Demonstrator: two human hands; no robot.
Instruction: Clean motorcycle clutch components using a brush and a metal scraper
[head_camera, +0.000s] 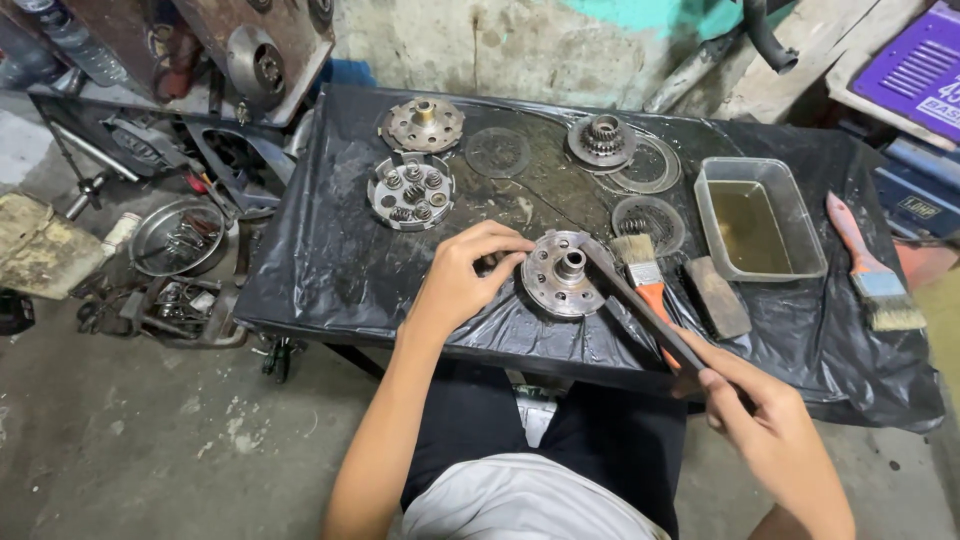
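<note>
The single head-worn camera looks steeply down and forward from the seated person's eye level. It sits close above a black-covered table (330, 260), taking in the concrete floor (120, 430) alongside.

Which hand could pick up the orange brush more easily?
Probably the right hand: it is on the orange brush's side, though it holds a flat metal bar. The left hand grips the round metal hub.

Round grey metal hub (560, 274) with raised centre boss, flat on black sheet, long dark flat bar (640, 305) slanting over its rim
</note>
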